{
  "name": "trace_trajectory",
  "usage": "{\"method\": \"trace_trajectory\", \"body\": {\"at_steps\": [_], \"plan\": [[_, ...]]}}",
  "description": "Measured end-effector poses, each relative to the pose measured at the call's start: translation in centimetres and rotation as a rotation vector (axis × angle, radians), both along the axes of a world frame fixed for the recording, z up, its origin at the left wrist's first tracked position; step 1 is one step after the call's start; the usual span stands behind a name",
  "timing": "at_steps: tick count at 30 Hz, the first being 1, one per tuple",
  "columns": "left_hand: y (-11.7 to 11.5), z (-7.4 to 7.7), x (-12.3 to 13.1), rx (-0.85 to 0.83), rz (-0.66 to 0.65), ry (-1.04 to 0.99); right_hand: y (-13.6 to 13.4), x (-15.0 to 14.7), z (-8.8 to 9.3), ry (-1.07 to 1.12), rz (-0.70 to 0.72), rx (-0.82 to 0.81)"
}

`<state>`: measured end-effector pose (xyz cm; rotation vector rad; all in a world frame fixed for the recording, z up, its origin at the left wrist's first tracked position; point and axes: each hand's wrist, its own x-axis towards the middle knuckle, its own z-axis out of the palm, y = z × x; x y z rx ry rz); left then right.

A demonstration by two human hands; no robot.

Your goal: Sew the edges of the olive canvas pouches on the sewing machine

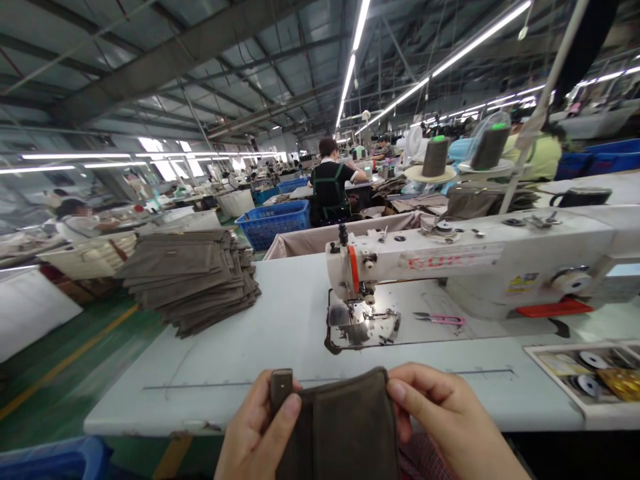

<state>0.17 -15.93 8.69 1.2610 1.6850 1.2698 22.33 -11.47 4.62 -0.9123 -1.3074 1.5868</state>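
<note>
Between my two hands hangs a dark olive-brown fabric piece [350, 427] with stitched seams, held at the front edge of the sewing table [280, 320]. My left hand [263, 427] is closed on its left side, thumb over a narrow folded strap [281, 387] that sticks up. At the upper right corner, my right hand [440, 413] pinches the edge between thumb and fingers. Beyond the fabric stands a white sewing machine [480, 260], its needle area apart from the piece. The lower part of the fabric runs out of view.
A stack of similar brown pieces [195, 280] lies at the table's left. Pink-handled thread snips [443, 319] rest on the machine bed. A tray with bobbins [593, 361] is at right. Blue crates [274, 223] and a seated person [333, 180] are farther back.
</note>
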Motion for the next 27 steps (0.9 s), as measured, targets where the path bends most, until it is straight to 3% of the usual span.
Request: {"method": "trace_trajectory", "body": {"at_steps": [7, 22, 27], "plan": [[0.2, -0.6, -0.5, -0.008, -0.088, -0.052, 0.1, -0.1, -0.7, 0.076, -0.006, -0.034], [0.8, -1.6, -0.4, -0.047, -0.047, -0.151, 0.2, -0.5, -0.4, 0.137, 0.035, -0.052], [0.8, -1.8, -0.2, -0.075, -0.034, -0.232, 0.3, -0.5, 0.1, 0.07, 0.043, -0.04]]}}
